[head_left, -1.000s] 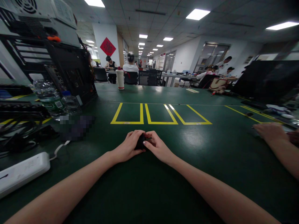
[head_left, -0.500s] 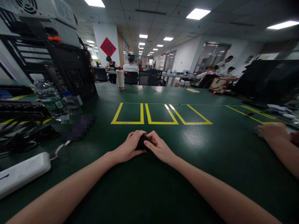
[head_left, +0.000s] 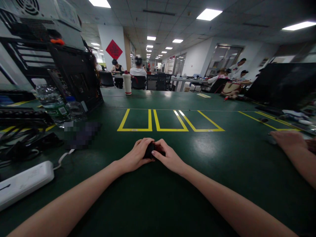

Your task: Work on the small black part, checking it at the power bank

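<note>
A small black object [head_left: 149, 150] sits between my two hands, low over the green table [head_left: 158, 197]; its kind cannot be made out. My left hand [head_left: 138, 153] curves round it from the left, fingers over the top and thumb beneath. From the right, my right hand [head_left: 168, 154] pinches at it, thumb against its near face and fingers bent behind. Much of the object is hidden by my fingers. Just beyond my hands, yellow tape outlines [head_left: 170, 130] mark the table.
To the left are a white power strip [head_left: 27, 184], black cables [head_left: 14, 141], plastic bottles [head_left: 53, 102] and an open computer case [head_left: 79, 79]. A cup [head_left: 127, 84] stands at the far edge. Another person's hand [head_left: 288, 140] and a black monitor [head_left: 283, 84] are at right.
My right fingers and thumb have shifted very slightly against the black object. My left hand looks still. The other person's hand at right has moved a little.
</note>
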`<state>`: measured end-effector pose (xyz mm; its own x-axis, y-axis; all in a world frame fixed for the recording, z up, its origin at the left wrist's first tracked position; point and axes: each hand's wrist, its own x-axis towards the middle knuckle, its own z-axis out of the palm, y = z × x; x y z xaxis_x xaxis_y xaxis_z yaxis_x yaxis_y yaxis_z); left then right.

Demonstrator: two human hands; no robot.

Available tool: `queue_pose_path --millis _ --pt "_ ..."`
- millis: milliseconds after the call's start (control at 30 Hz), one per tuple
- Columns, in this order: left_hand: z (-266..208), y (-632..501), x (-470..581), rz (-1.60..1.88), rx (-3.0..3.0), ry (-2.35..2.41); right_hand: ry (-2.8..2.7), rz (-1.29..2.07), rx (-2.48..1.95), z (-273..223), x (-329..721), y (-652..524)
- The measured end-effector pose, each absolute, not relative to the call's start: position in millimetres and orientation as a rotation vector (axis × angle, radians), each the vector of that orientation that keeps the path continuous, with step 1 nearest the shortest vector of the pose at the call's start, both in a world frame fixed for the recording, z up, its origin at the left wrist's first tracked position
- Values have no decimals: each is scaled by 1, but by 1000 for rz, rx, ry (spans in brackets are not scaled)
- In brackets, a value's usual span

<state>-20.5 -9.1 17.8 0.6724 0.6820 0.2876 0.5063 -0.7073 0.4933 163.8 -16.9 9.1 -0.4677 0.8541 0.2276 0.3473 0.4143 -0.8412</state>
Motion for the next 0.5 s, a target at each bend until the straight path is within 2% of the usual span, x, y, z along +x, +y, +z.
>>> queue_pose_path --millis 500 --pt "21 -11 -19 657 2506 938 -1918 1038 -979 8 163 -18"
